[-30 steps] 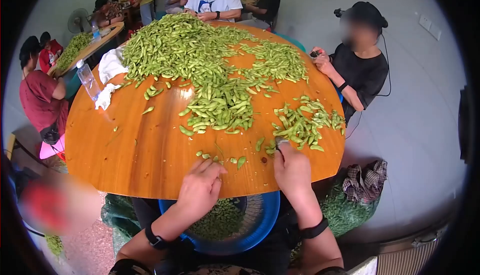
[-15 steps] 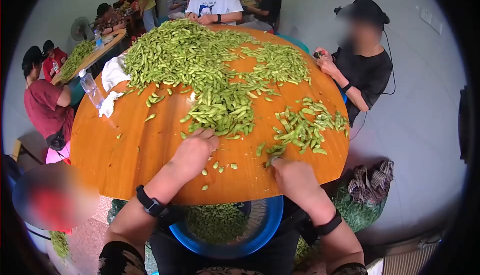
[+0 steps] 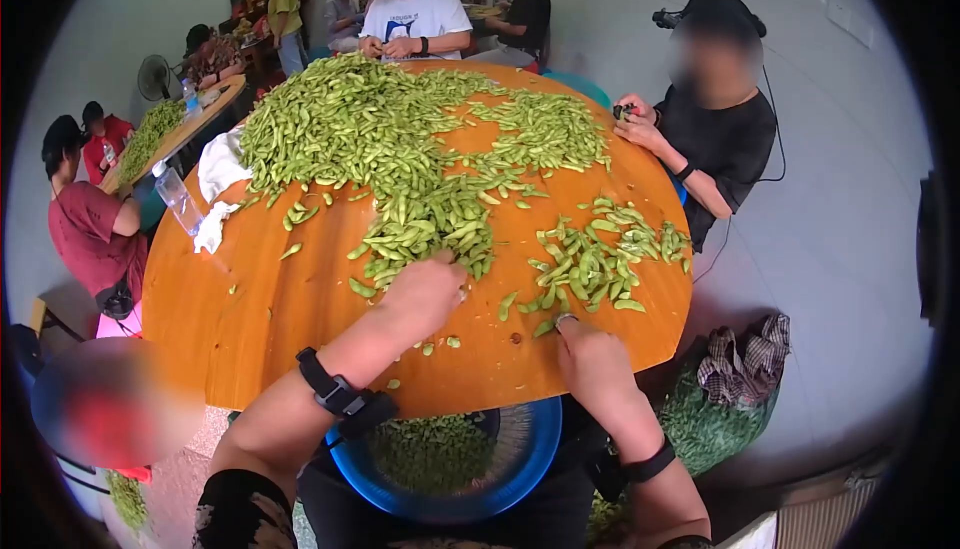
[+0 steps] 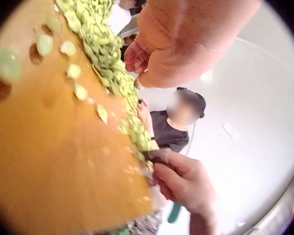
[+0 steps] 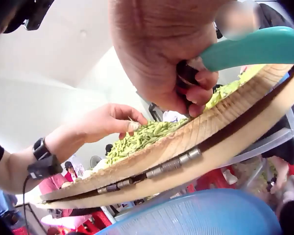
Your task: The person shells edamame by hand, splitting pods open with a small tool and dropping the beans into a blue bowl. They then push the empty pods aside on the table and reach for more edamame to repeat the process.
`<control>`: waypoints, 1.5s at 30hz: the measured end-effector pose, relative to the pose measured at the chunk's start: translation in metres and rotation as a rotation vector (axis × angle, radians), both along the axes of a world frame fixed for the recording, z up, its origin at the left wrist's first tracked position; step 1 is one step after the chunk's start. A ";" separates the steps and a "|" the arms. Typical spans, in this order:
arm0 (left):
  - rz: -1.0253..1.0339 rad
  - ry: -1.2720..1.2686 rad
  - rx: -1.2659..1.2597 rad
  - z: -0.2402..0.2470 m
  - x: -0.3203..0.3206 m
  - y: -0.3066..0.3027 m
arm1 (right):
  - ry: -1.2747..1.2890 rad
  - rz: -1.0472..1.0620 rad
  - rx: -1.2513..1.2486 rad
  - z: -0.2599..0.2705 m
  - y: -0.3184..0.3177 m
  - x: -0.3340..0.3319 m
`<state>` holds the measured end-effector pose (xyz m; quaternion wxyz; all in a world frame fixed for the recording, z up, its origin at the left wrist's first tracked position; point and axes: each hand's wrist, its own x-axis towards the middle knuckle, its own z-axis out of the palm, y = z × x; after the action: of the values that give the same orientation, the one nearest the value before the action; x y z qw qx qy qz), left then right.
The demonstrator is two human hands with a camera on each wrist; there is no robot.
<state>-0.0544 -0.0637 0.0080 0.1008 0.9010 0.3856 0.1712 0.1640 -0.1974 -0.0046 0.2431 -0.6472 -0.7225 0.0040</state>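
A heap of green edamame pods [image 3: 330,129] spreads over the round wooden table [image 3: 300,319]. My left hand [image 3: 424,294] reaches to the heap's near edge, its fingertips among the pods. In the right wrist view, thumb and fingers of this left hand [image 5: 110,122] stand a little apart over them. My right hand [image 3: 597,364], near the table's front edge, grips a tool with a teal handle [image 5: 255,49]; its working end is mostly hidden by the fingers. Just beyond it lies a smaller group of pods [image 3: 600,259]. Several shelled beans [image 4: 74,72] lie loose on the wood.
Below the table edge sits a blue basin [image 3: 545,449] with shelled beans in it. A water bottle [image 3: 178,199] and white cloth [image 3: 212,227] are at left. A person in black [image 3: 720,139] sits at right, above a full green sack [image 3: 730,419].
My left hand has moved forward from the near edge of the table to the pod heap. The right hand stays near the front edge, still gripping the tool. The view has shifted slightly.
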 end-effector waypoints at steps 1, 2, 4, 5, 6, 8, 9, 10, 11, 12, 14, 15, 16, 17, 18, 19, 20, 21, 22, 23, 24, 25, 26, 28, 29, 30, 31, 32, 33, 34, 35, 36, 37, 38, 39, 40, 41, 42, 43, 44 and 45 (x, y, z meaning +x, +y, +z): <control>0.033 0.027 -0.044 -0.008 -0.001 0.003 | 0.004 -0.005 0.000 0.002 0.000 -0.001; 0.028 0.032 -0.044 -0.014 -0.002 0.008 | 0.103 0.042 0.014 0.006 0.000 -0.003; 0.033 -0.032 0.011 -0.017 0.000 0.010 | 0.204 0.082 0.027 0.008 0.001 -0.009; 0.029 -0.032 0.010 -0.017 0.000 0.006 | 0.343 0.090 -0.028 0.007 0.004 -0.011; 0.064 -0.039 0.071 -0.005 0.001 -0.006 | 0.481 0.097 -0.081 0.006 0.006 -0.015; 0.092 -0.044 0.132 0.009 0.002 -0.025 | 0.758 0.078 -0.206 0.010 0.007 -0.027; 0.064 -0.216 -0.027 0.010 0.000 -0.034 | 1.034 0.063 -0.334 0.012 0.007 -0.034; 0.037 -0.386 -0.187 0.009 -0.001 -0.043 | 1.038 0.060 -0.333 0.012 0.008 -0.039; 0.035 -0.382 -0.188 0.006 -0.003 -0.050 | 1.105 0.056 -0.423 0.013 0.008 -0.044; 0.001 -0.445 -0.267 0.002 -0.005 -0.057 | 1.173 0.050 -0.514 0.012 0.008 -0.048; -0.032 -0.508 -0.349 -0.003 -0.009 -0.067 | 1.261 0.048 -0.540 0.009 0.007 -0.058; -0.043 -0.477 -0.257 -0.005 -0.010 -0.070 | 1.310 0.057 -0.538 0.011 0.005 -0.063; -0.054 -0.448 -0.165 -0.006 -0.011 -0.074 | 1.358 0.067 -0.535 0.012 0.003 -0.065; -0.054 -0.449 -0.167 -0.006 -0.013 -0.077 | 1.357 0.064 -0.536 0.010 0.002 -0.067; -0.033 -0.403 -0.128 -0.007 -0.015 -0.080 | 1.339 0.067 -0.539 0.008 0.000 -0.067; -0.011 -0.357 -0.088 -0.008 -0.016 -0.082 | 1.320 0.071 -0.542 0.007 -0.002 -0.068; -0.011 -0.360 -0.089 -0.009 -0.017 -0.084 | 1.317 0.070 -0.544 0.006 -0.003 -0.069; 0.014 -0.392 -0.168 -0.010 -0.018 -0.086 | 1.327 0.077 -0.547 0.005 -0.005 -0.069; 0.037 -0.424 -0.247 -0.011 -0.019 -0.088 | 1.336 0.085 -0.549 0.004 -0.006 -0.069; 0.036 -0.425 -0.248 -0.016 -0.019 -0.089 | 1.336 0.083 -0.550 0.006 -0.009 -0.070; 0.036 -0.508 -0.241 -0.023 -0.018 -0.089 | 1.331 0.071 -0.552 0.008 -0.012 -0.071; 0.036 -0.591 -0.233 -0.028 -0.018 -0.090 | 1.325 0.059 -0.556 0.010 -0.014 -0.072; 0.038 -0.593 -0.235 -0.029 -0.018 -0.092 | 1.324 0.058 -0.558 0.008 -0.015 -0.074; 0.077 -0.558 -0.183 -0.031 -0.017 -0.095 | 1.269 0.048 -0.538 0.004 -0.016 -0.076; 0.078 -0.559 -0.184 -0.031 -0.016 -0.096 | 1.268 0.047 -0.540 0.003 -0.016 -0.076; 0.089 -0.544 -0.165 -0.030 -0.016 -0.097 | 1.271 0.048 -0.532 0.001 -0.016 -0.077; 0.101 -0.529 -0.145 -0.029 -0.016 -0.098 | 1.274 0.049 -0.523 -0.001 -0.016 -0.078; 0.102 -0.529 -0.147 -0.031 -0.017 -0.099 | 1.273 0.049 -0.526 -0.004 -0.016 -0.079; 0.096 -0.553 -0.141 -0.034 -0.018 -0.099 | 1.262 0.062 -0.495 -0.009 -0.015 -0.079; 0.089 -0.575 -0.134 -0.036 -0.019 -0.099 | 1.252 0.076 -0.464 -0.014 -0.014 -0.080; 0.091 -0.575 -0.136 -0.034 -0.019 -0.100 | 1.253 0.076 -0.467 -0.020 -0.011 -0.081; 0.091 -0.570 -0.153 -0.031 -0.020 -0.100 | 1.224 0.100 -0.381 -0.027 -0.008 -0.082; 0.089 -0.562 -0.173 -0.030 -0.021 -0.101 | 1.196 0.121 -0.296 -0.030 -0.008 -0.083; 0.089 -0.562 -0.175 -0.031 -0.021 -0.101 | 1.196 0.120 -0.297 -0.029 -0.008 -0.083; 0.075 -0.625 -0.281 -0.035 -0.022 -0.099 | 1.274 0.115 -0.368 -0.024 -0.008 -0.082; 0.060 -0.687 -0.387 -0.037 -0.022 -0.096 | 1.351 0.110 -0.438 -0.019 -0.008 -0.080; 0.059 -0.688 -0.386 -0.039 -0.022 -0.095 | 1.349 0.110 -0.437 -0.013 -0.009 -0.078; 0.066 -0.718 -0.425 -0.041 -0.021 -0.095 | 1.360 0.103 -0.499 -0.006 -0.010 -0.076; 0.073 -0.747 -0.464 -0.042 -0.020 -0.095 | 1.371 0.095 -0.563 -0.001 -0.012 -0.075; 0.073 -0.748 -0.465 -0.043 -0.019 -0.094 | 1.370 0.094 -0.563 0.001 -0.014 -0.075; 0.048 -0.746 -0.405 -0.044 -0.018 -0.094 | 1.313 0.097 -0.554 0.002 -0.015 -0.075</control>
<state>-0.0728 -0.1574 -0.0362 0.4044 0.7301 0.3692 0.4087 0.0892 -0.2124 -0.0027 0.4541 -0.5163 -0.4274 0.5870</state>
